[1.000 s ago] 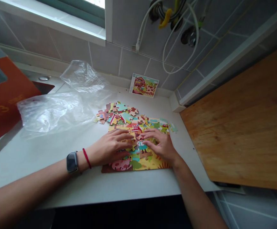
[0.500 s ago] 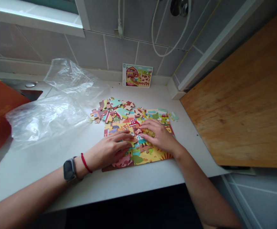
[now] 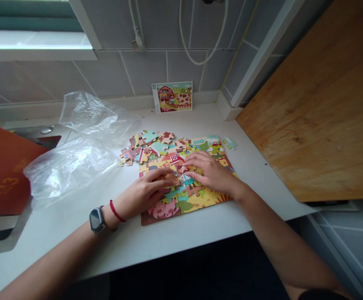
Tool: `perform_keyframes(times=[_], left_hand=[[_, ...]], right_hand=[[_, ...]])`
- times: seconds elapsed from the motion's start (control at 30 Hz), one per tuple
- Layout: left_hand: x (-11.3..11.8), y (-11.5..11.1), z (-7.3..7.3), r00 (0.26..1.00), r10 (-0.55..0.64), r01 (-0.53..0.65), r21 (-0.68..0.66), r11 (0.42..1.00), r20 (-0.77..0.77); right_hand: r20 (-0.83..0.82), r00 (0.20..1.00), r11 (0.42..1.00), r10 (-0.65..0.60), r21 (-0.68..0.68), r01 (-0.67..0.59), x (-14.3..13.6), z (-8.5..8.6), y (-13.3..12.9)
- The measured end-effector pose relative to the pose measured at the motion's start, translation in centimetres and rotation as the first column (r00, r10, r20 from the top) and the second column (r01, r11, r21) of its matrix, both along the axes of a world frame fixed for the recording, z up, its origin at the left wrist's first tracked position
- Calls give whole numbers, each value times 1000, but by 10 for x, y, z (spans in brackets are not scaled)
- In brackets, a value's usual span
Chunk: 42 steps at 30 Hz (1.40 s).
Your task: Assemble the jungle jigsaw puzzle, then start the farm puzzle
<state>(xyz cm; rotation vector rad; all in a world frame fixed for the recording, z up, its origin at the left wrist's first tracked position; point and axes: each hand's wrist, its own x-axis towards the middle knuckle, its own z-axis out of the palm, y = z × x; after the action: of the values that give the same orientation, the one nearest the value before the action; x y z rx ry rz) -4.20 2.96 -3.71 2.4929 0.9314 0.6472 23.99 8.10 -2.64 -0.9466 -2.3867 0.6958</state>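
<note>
A farm-scene jigsaw puzzle (image 3: 196,204) lies partly assembled on the white counter. My left hand (image 3: 151,187), with a watch and red cord at the wrist, is over its left-middle part. The fingers are curled on a tan-orange puzzle piece (image 3: 174,180); the thumb is mostly hidden. My right hand (image 3: 211,171) comes in from the right, thumb and fingertips closed about a small reddish puzzle piece (image 3: 183,169) near the middle. Loose puzzle pieces (image 3: 148,146) are heaped against the puzzle's upper left. A single pale-green piece (image 3: 230,143) rests beyond the upper right corner.
A picture card (image 3: 173,98) of the farm leans on the tiled wall. Left of the heap lies a crumpled clear plastic bag (image 3: 71,166), beside an orange box (image 3: 6,175). A wooden board (image 3: 319,112) stands at the right. A white cable (image 3: 181,37) hangs above.
The camera view has shifted, showing more of the orange box. Both hands stay over the puzzle's middle; the left fingers have shifted slightly around the tan-orange piece.
</note>
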Motion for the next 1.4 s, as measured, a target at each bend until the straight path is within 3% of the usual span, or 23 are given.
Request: perform_keyframes(times=[0.23, 0.43, 0.67, 0.93, 1.2, 1.4], left_hand=[[4, -4, 7, 993, 17, -13, -29, 999, 114], [22, -22, 17, 990, -75, 75, 6, 997, 117], [29, -26, 7, 995, -76, 76, -1, 997, 69], [26, -23, 4, 997, -69, 68, 22, 997, 35], [24, -22, -3, 998, -66, 66, 78, 995, 5], [26, -21, 0, 998, -56, 56, 114, 992, -4]], right_hand=[[-15, 1000, 999, 26, 19, -26, 1, -7, 3], [15, 999, 999, 44, 3, -44, 3, -4, 3], [190, 967, 985, 171, -11, -173, 10, -7, 2], [261, 962, 997, 82, -18, -80, 15, -9, -7], [222, 973, 998, 65, -31, -59, 21, -6, -6], [237, 969, 997, 64, -53, -53, 23, -5, -5]])
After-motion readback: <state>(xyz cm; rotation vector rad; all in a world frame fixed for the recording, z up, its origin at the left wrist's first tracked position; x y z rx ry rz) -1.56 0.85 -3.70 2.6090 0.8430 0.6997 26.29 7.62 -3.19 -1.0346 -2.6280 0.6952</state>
